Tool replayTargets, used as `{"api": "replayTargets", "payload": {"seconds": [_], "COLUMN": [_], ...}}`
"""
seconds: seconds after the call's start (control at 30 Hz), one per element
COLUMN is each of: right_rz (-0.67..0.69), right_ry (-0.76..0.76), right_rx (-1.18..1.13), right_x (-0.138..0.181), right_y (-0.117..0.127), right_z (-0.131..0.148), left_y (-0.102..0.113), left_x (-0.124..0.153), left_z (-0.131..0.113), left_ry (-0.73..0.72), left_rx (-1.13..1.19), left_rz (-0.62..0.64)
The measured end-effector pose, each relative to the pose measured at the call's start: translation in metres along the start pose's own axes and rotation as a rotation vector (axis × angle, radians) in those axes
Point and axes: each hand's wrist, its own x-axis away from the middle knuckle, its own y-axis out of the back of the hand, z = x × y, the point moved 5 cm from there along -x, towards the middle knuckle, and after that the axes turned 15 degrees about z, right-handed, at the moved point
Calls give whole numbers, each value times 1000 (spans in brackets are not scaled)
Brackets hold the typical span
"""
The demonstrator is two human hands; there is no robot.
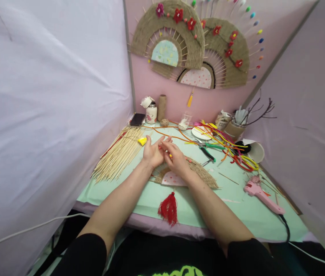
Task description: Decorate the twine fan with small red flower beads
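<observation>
My left hand [153,151] rests palm up on the green mat, fingers stretched out. My right hand [174,156] lies close beside it, fingertips touching the left palm and pinched on something small that I cannot make out. Both hands hover over a woven jute fan [202,171] with a pink dotted centre, lying flat. A red tassel [168,209] hangs off the fan's handle at the near table edge. A small yellow piece [142,141] lies just left of my left hand.
A fanned pile of bamboo skewers [119,155] lies at the left. Coloured pipe cleaners [231,149], pliers [207,152], a pink glue gun [261,196], a phone [137,119], jars and a twine spool stand at the back. Two finished fans [191,42] hang on the wall.
</observation>
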Motion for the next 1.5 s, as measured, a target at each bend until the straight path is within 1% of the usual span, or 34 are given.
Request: {"api": "replayTargets", "payload": {"seconds": [0.1,0.23,0.33,0.4,0.5,0.57,0.67,0.73,0.83,0.9,0.97,1.03,1.17,1.37,1.5], "right_rz": [61,116,188,199,204,243,310,305,254,265,294,265,95,-108,-224], "right_ry": [38,-2,40,57,6,-8,46,64,23,4,19,29,-30,-180,-237], "right_rx": [80,177,185,196,213,205,186,189,186,153,109,71,-41,-199,-243], "right_x": [-1,-2,-2,-2,-2,-3,-3,-3,-3,-2,-2,-2,-1,3,6], "right_y": [-2,-3,-5,-5,-5,-8,-14,-14,-12,-13,-16,-16,-11,-4,8], "right_z": [6,11,16,18,16,17,21,22,18,17,17,17,9,-7,-15], "left_y": [2,3,3,3,5,8,13,15,14,13,12,12,10,0,5], "left_x": [1,2,3,4,4,2,0,1,2,2,1,0,3,5,8], "left_z": [-1,-2,-3,-6,-7,-3,-2,-5,-8,-6,-3,-4,-8,3,8], "left_ry": [-33,-68,-59,-80,-94,-76,-65,-84,-109,-87,-61,-70,-94,27,176], "left_rx": [24,52,75,89,117,140,169,185,194,189,177,158,99,9,-75], "left_rz": [-2,-17,-24,-18,-11,-10,-20,-32,-37,-39,-38,-37,-35,-18,-92]}}
